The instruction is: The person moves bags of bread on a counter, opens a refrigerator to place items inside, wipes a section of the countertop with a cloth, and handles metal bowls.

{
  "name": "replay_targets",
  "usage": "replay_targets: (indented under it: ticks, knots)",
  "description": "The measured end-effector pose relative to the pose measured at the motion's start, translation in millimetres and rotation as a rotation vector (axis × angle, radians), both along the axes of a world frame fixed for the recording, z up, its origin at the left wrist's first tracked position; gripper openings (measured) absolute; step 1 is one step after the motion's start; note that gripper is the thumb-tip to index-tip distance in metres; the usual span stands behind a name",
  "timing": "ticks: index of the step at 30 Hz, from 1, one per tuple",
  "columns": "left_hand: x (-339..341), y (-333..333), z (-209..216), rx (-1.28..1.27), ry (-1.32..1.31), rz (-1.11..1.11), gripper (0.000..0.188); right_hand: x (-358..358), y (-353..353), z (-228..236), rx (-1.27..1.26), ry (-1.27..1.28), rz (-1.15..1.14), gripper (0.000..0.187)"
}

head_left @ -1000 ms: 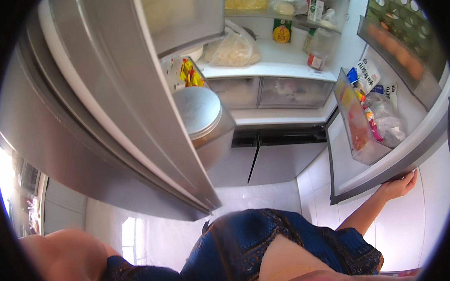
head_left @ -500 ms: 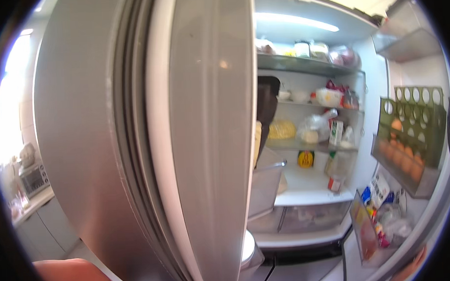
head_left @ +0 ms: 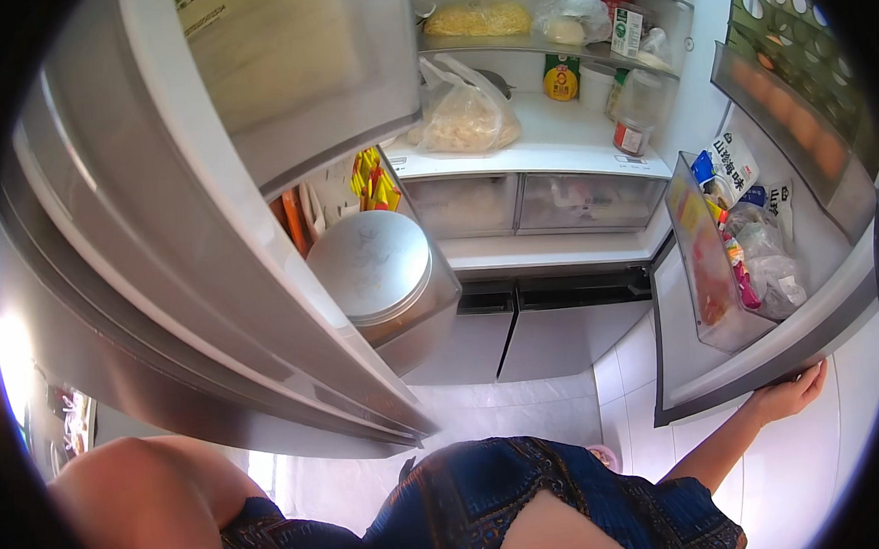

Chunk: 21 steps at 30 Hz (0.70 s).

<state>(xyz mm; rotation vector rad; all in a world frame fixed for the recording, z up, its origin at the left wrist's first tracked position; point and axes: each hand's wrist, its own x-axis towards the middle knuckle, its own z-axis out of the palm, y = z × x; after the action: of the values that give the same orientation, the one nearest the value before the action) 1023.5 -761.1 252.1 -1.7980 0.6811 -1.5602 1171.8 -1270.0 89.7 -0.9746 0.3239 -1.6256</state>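
I stand between the two open doors of a fridge. My right hand (head_left: 792, 394) grips the outer edge of the right fridge door (head_left: 753, 380), near its lower corner, with fingers curled at the rim. The left fridge door (head_left: 181, 216) stands at my left. My bare left arm (head_left: 142, 493) comes in at the lower left; the hand itself is hidden. In the left door's bottom bin is a large round tin (head_left: 371, 267) with a silver lid, next to yellow-red packets (head_left: 375, 183). The right door holds brown eggs (head_left: 777, 108) and a bin of bagged packets (head_left: 748, 235).
Inside, a plastic bag of pale food (head_left: 465, 109) rests above two clear drawers (head_left: 592, 199). Yellow noodle-like food (head_left: 477, 20) lies on the shelf above, near a white carton (head_left: 627, 31). Closed lower compartments (head_left: 572, 333) stand below, over a pale tiled floor (head_left: 502, 408).
My view has tilted down. The left door now shows its inner bins instead of its edge across the middle. My right hand on the right door has come fully into view.
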Motion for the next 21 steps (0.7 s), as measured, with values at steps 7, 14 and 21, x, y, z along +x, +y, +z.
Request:
replay_targets:
  ticks: [7, 14, 21]
  knots:
    - [1.2, 45.5, -39.7, -0.211, -0.212, -0.106, 0.034, -7.2, -6.0, -0.4, 0.042, -0.013, -0.014, 0.033]
    - [-4.7, 45.0, -52.2, -0.165, -0.001, -0.112, 0.039, -3.2, -7.8, -3.1, 0.040, 0.007, -0.038, 0.033]
    - [-7.2, -19.0, -0.4, -0.002, 0.405, 0.258, 0.045, -3.9, -13.5, -6.1, 0.013, -0.007, -0.046, 0.032]
